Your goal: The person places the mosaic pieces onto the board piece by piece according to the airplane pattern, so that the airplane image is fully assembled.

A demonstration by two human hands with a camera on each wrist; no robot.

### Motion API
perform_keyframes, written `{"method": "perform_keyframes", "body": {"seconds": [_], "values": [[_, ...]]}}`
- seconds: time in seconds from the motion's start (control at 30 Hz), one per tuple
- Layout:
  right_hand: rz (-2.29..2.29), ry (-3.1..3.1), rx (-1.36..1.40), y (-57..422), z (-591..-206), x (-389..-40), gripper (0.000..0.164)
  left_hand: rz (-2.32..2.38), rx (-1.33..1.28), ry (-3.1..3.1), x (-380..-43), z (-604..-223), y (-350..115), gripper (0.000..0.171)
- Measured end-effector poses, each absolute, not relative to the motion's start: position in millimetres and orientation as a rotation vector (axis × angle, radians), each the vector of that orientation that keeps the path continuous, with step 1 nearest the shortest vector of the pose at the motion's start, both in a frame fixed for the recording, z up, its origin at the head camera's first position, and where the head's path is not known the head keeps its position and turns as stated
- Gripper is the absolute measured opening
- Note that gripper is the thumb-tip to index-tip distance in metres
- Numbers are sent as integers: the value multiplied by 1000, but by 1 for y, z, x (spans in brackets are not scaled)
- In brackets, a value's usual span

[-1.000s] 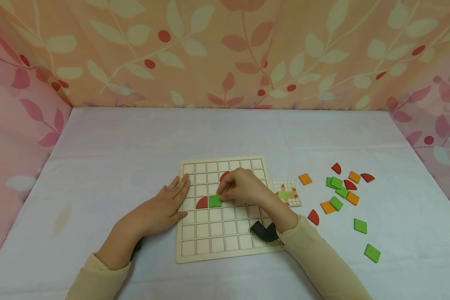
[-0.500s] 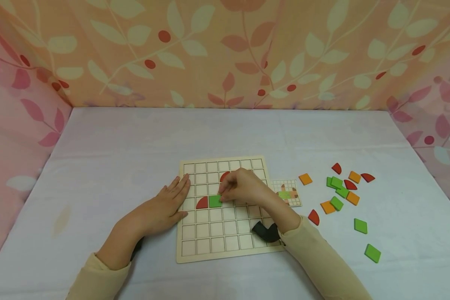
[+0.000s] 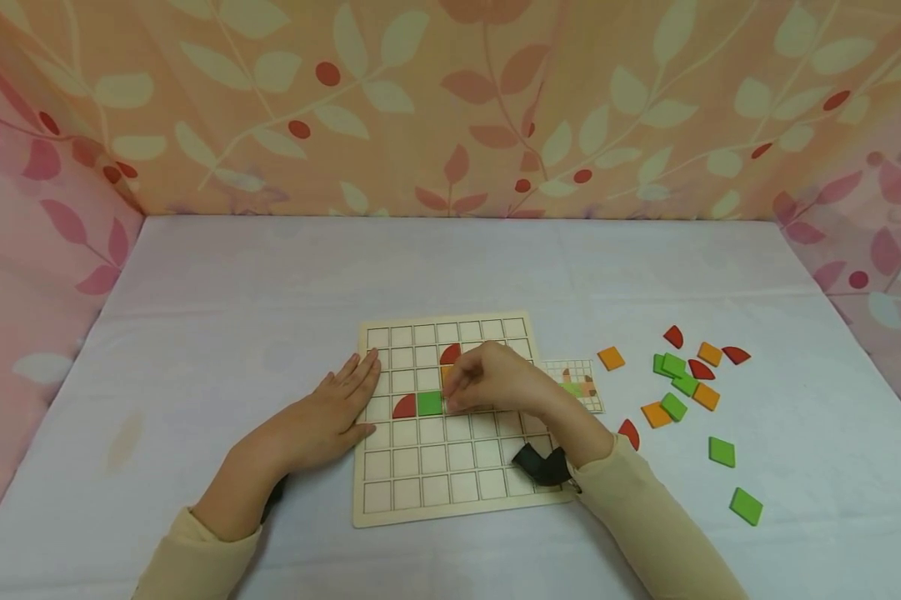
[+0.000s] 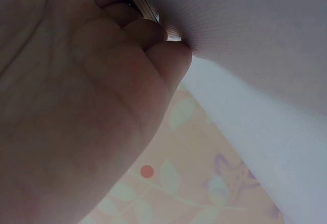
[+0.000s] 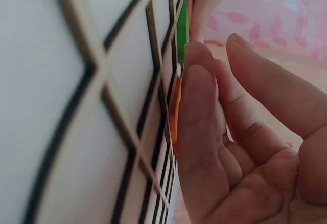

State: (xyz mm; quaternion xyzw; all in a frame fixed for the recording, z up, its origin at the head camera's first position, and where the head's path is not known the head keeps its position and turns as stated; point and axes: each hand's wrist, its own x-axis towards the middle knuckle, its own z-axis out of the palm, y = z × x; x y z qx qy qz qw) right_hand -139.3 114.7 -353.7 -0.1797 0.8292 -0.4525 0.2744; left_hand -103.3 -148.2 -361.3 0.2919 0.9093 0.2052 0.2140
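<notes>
In the head view, a square-gridded wooden board (image 3: 387, 459) lies on the table. My left hand (image 3: 322, 421) rests on its left edge with straight fingers. Side by side on the grid are a red quarter-circle tile (image 3: 405, 407) and a green square tile (image 3: 429, 403). Higher up, another red quarter-circle tile (image 3: 450, 354) sits above an orange tile (image 3: 446, 375), partly hidden by my right hand (image 3: 498, 379). The right fingertips are at the green tile's right edge. In the right wrist view, the thumb (image 5: 245, 50) stands apart from the fingers, with nothing between them.
A small pattern card (image 3: 581, 371) lies at the board's right side, partly behind the right forearm. Farther right are scattered tiles: several green tiles (image 3: 722, 452), orange tiles (image 3: 611, 358) and red quarter-circles (image 3: 736, 355). A floral curtain (image 3: 450, 108) hangs behind the table.
My right hand has shifted slightly right and toward me, uncovering part of the orange tile. The fingertips have drawn back from the green tile. My left hand has stayed put.
</notes>
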Motion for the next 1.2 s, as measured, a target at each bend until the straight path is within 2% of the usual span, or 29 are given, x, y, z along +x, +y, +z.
{"method": "perform_keyframes", "body": {"seconds": [0.17,0.6,1.2], "values": [[-1293,2242,-453,138,-349,-140,11,573,808,2528,-103,-361,-148,71],[-1404,2358,-128,231,-343,-134,22,578,813,2545,-104,-365,-148,72],[-1286,2566,92,320,-337,-134,38,589,834,2536,-106,-368,-150,71]]}}
